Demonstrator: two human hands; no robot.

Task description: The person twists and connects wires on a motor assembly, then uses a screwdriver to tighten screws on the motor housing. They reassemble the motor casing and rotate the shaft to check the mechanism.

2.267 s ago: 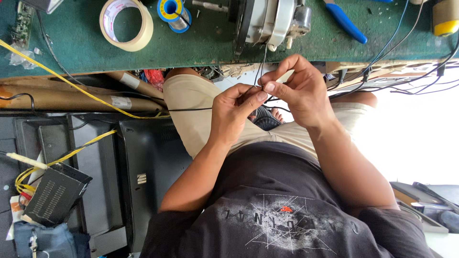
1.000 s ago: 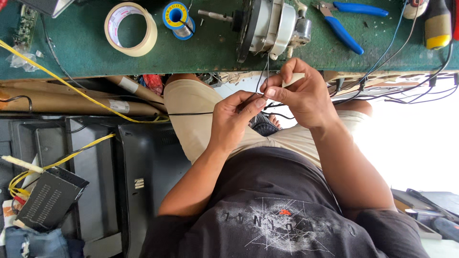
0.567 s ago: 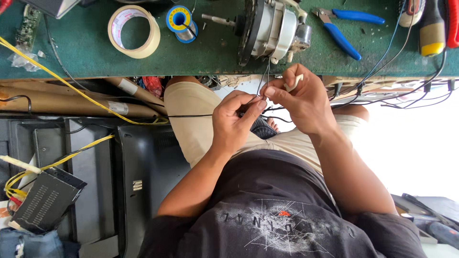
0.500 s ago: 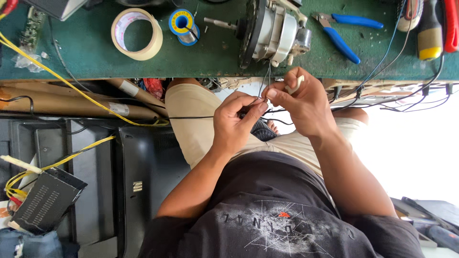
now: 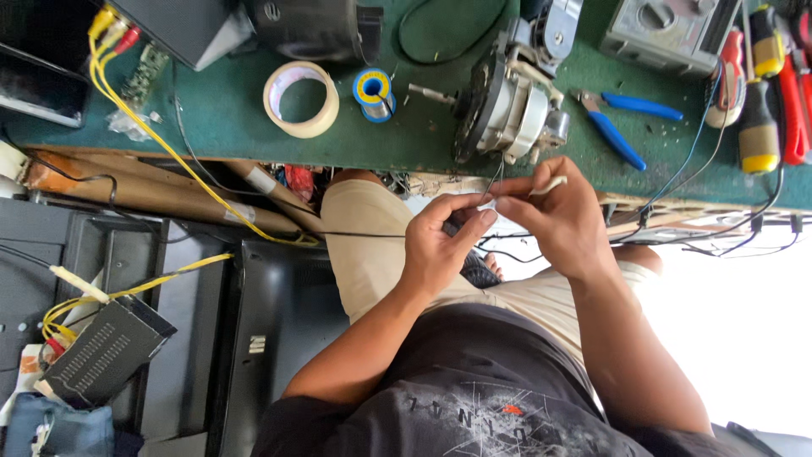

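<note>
While a person sits at a green bench (image 5: 254,118), both hands meet just below its near edge, over the lap. The left hand (image 5: 440,245) has its fingers curled shut, thumb and forefinger pinching a thin dark wire (image 5: 493,179) that rises to the motor (image 5: 507,106) standing on the bench directly above. The right hand (image 5: 558,216) is closed too, its fingertips pressed against the left hand's at the same spot on the wire, with a short pale sleeve (image 5: 550,183) sticking out between its fingers. A second thin black lead (image 5: 355,234) runs left from the hands across the thigh.

On the bench, a tape roll (image 5: 300,100) lies left of the motor, with a blue solder spool (image 5: 373,90) just beside it, between tape and motor. Blue pliers (image 5: 626,123) lie right of the motor. Farther right, at the frame's edge, screwdrivers (image 5: 761,85) with red, yellow and black handles lie side by side. A grey meter (image 5: 668,30) sits at the far right edge, and a dark box (image 5: 182,25) at the far left. A yellow cable (image 5: 169,148) drops from the far left corner over the bench edge to the left floor area, where a black slotted unit (image 5: 106,351) lies near more yellow cable.
</note>
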